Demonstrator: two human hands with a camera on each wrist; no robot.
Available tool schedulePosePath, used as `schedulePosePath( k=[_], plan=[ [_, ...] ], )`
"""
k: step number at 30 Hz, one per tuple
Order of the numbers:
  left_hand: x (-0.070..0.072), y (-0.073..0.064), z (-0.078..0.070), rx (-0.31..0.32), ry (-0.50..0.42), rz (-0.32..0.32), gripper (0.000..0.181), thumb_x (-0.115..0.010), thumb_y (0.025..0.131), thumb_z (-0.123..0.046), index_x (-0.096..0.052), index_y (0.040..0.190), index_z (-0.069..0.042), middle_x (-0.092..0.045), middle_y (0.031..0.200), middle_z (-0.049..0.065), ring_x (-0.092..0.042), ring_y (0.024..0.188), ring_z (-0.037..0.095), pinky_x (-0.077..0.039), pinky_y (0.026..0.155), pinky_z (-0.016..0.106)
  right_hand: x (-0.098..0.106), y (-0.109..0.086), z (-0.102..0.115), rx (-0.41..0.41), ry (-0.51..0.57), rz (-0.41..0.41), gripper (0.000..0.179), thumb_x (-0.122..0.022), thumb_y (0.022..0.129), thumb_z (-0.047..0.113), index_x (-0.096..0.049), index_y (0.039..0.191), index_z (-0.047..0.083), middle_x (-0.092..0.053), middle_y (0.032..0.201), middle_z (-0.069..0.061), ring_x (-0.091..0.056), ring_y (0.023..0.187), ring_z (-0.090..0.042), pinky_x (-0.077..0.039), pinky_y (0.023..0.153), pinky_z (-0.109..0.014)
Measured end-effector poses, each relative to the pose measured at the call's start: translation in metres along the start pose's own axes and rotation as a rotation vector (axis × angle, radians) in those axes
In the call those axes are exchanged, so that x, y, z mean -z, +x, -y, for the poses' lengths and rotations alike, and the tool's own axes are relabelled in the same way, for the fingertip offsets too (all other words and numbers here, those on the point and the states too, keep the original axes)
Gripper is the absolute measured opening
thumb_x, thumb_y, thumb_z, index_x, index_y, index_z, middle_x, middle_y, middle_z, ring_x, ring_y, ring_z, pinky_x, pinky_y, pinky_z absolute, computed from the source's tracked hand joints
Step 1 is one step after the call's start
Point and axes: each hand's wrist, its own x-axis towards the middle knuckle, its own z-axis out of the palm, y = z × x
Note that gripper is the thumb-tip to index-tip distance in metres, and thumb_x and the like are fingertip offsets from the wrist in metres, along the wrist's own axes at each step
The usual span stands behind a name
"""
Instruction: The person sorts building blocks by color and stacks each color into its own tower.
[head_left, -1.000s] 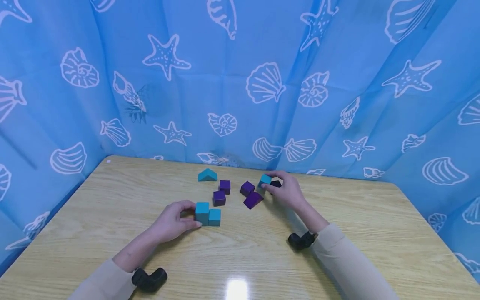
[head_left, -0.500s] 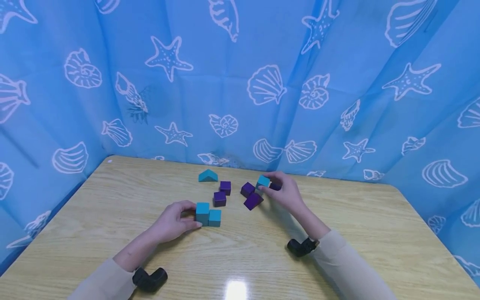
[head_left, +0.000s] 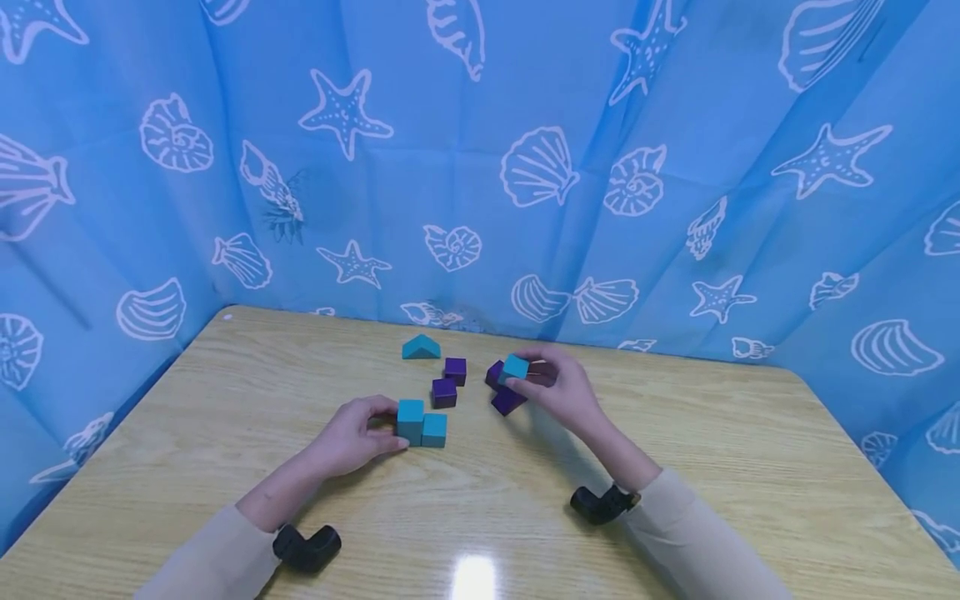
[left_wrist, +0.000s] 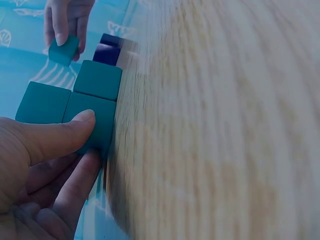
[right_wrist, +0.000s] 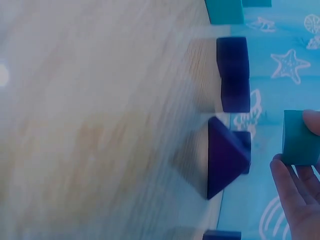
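Note:
In the head view my left hand (head_left: 358, 437) grips the lower cube of a two-high teal stack (head_left: 410, 422). Its thumb lies across that lower cube (left_wrist: 97, 120) in the left wrist view, with the upper cube (left_wrist: 44, 102) on top. Against the stack's right side sits another teal cube (head_left: 434, 430) on the table. My right hand (head_left: 558, 385) pinches a teal cube (head_left: 514, 367) between thumb and fingers, raised above the table. Below it are a purple triangular block (right_wrist: 225, 160) and a purple cube (head_left: 493, 375), partly hidden in the head view.
Two purple cubes (head_left: 444, 393) stand one behind the other past the teal stack. A teal triangular block (head_left: 422, 347) lies farther back on the wooden table (head_left: 675, 433). Another dark block (right_wrist: 222, 235) shows at the right wrist view's bottom edge. A blue shell-patterned curtain (head_left: 465, 167) hangs behind.
My right hand has lifted the teal cube and carried it left, over the purple cube and triangular block. My left hand stays at the teal stack.

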Motion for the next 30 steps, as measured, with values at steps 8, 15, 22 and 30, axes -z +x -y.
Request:
schedulePosePath(
  k=[8,15,22,30],
  plan=[
    [0.0,0.0,0.001,0.006,-0.006,-0.002,0.039,-0.073,0.082,-0.005,-0.061,0.118,0.005,-0.063,0.117,0.014,-0.057,0.115,0.031,-0.053,0.092,0.033,-0.015,-0.007,0.009,-0.008,0.027,0.072,0.04,-0.074,0.084,0.01,-0.061,0.121,0.003,-0.061,0.116,-0.016,-0.066,0.103,-0.031,-0.057,0.084,-0.034],
    [-0.001,0.0,0.0,-0.005,-0.009,0.005,0.038,-0.072,0.083,-0.004,-0.061,0.118,0.005,-0.062,0.117,0.014,-0.057,0.115,0.031,-0.053,0.092,0.032,-0.029,-0.011,0.015,0.038,0.038,0.126,0.037,-0.074,0.084,0.01,-0.062,0.118,0.003,-0.059,0.116,-0.015,-0.065,0.103,-0.029,-0.056,0.086,-0.031],
    [0.0,0.0,0.002,-0.017,-0.006,0.003,0.037,-0.072,0.083,-0.004,-0.061,0.118,0.005,-0.062,0.116,0.014,-0.057,0.115,0.031,-0.053,0.092,0.031,-0.042,-0.011,0.018,0.074,0.037,0.169,0.037,-0.073,0.085,0.012,-0.062,0.119,0.002,-0.062,0.115,-0.016,-0.064,0.106,-0.034,-0.055,0.09,-0.037],
    [-0.001,0.001,0.001,-0.01,0.008,-0.008,0.037,-0.072,0.083,-0.005,-0.062,0.117,0.003,-0.063,0.116,0.012,-0.056,0.116,0.03,-0.052,0.095,0.035,-0.053,-0.012,0.021,0.081,0.038,0.203,0.036,-0.074,0.084,0.012,-0.063,0.117,0.005,-0.065,0.114,-0.012,-0.064,0.105,-0.029,-0.055,0.089,-0.03]
  ],
)
